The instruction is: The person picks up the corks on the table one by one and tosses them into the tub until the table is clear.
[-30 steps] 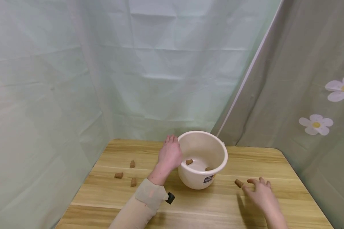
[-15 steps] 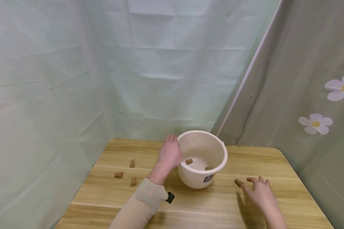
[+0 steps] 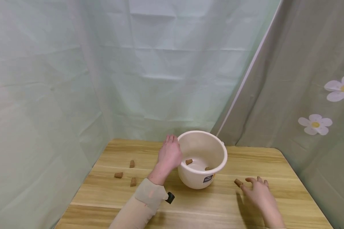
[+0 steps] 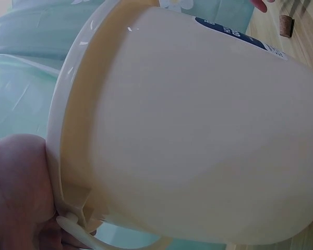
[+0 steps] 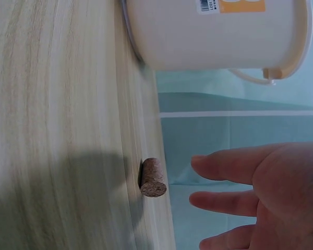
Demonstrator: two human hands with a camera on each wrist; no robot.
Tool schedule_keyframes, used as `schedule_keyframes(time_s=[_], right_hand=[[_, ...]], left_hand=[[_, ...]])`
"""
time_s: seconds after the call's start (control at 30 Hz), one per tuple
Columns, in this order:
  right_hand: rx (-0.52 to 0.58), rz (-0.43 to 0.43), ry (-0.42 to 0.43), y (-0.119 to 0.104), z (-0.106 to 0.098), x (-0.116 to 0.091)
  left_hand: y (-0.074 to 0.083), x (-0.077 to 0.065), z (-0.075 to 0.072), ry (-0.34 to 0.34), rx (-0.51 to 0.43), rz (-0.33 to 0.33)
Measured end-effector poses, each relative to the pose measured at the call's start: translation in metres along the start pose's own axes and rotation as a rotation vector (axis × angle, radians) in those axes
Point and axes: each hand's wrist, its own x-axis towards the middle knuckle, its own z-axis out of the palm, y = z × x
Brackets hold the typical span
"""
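Note:
A cream plastic bucket (image 3: 192, 178) stands upright on the wooden table, two cork stoppers lying inside it. My left hand (image 3: 170, 153) grips its rim on the left side; in the left wrist view the fingers bend past the rim beside the handle mount, partly hidden. To the right of the bucket lies a single cork stopper (image 3: 238, 183). Just beside this cork hovers my right hand (image 3: 258, 192), thumb and fingers spread and apart from it in the right wrist view, where the cork (image 5: 153, 178) lies on its side.
Left of the bucket, three more cork stoppers lie scattered, among them the nearest one (image 3: 133, 182). Pale curtains (image 3: 160, 79) hang behind and left of the table (image 3: 206, 210), and a grey flowered curtain (image 3: 275, 95) hangs on the right.
My right hand has shifted very slightly left. The left hand, the bucket and the corks stay where they were.

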Motion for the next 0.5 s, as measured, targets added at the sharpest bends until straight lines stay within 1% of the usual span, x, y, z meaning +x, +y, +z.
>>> schedule_keyframes(time_s=[0.13, 0.33, 0.5], right_hand=[[-0.004, -0.004, 0.01, -0.0017, -0.0001, 0.0017], [-0.012, -0.006, 0.009, -0.0004, 0.0024, 0.0034], [-0.016, -0.021, 0.025, 0.0008, 0.0049, 0.0033]], left_hand=[[-0.0012, 0.0002, 0.0005, 0.01, 0.0, 0.004], [-0.0009, 0.0008, 0.0006, -0.014, -0.003, -0.01], [-0.0006, 0.0005, 0.0015, -0.016, 0.007, -0.014]])
